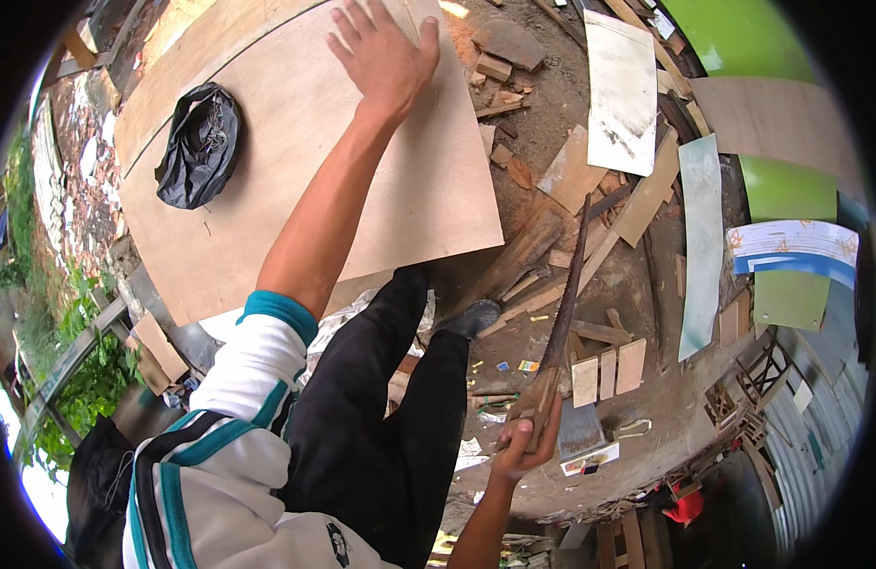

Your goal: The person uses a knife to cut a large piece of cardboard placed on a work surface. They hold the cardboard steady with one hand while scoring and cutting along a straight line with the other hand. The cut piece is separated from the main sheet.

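My left hand lies flat, fingers spread, on the far part of a large plywood sheet that rests on a raised surface in front of me. My right hand hangs low at my right side, closed around the wooden handle of a hand saw. The saw's long rusty blade points up and away from me, over the ground and clear of the sheet. A crumpled black plastic bag sits on the left part of the plywood.
Wood offcuts and short planks litter the dirt ground to my right. Pale boards, a long narrow panel and green panels lie farther right. My dark-trousered legs and a shoe stand beside the sheet's edge. Green plants grow at left.
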Demonstrator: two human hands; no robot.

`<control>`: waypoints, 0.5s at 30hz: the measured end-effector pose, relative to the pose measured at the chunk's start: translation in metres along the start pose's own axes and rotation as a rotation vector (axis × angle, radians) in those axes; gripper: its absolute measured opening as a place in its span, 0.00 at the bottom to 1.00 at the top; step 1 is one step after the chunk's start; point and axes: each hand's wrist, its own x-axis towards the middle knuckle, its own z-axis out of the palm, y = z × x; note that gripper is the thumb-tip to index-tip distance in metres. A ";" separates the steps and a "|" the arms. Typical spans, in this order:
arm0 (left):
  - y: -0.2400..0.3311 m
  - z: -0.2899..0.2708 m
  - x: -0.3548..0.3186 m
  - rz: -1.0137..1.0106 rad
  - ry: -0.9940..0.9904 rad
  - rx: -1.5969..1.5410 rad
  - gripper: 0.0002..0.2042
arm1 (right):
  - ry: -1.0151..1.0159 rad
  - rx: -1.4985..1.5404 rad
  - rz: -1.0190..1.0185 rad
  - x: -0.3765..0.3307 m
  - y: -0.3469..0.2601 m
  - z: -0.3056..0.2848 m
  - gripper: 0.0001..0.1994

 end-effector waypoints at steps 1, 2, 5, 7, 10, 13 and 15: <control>-0.011 0.008 0.002 -0.217 -0.057 0.066 0.44 | 0.003 0.011 0.002 0.002 0.001 0.000 0.33; -0.019 0.018 -0.002 -0.435 -0.115 0.134 0.46 | 0.005 0.021 0.007 0.007 0.003 0.002 0.34; 0.045 0.023 -0.082 0.361 -0.201 0.063 0.40 | 0.005 -0.022 -0.018 0.013 0.008 0.007 0.32; 0.070 -0.007 -0.115 0.676 -0.949 -0.476 0.32 | 0.034 0.019 0.020 0.013 -0.001 0.014 0.33; 0.068 -0.027 -0.127 0.770 -0.512 -0.306 0.29 | 0.042 0.048 -0.002 0.014 -0.007 0.012 0.34; 0.024 -0.031 -0.083 0.204 -0.194 -0.219 0.30 | 0.004 0.024 -0.051 0.015 -0.019 0.011 0.34; 0.003 -0.019 -0.069 -0.155 -0.090 0.023 0.31 | -0.027 -0.044 -0.076 0.019 -0.028 0.015 0.34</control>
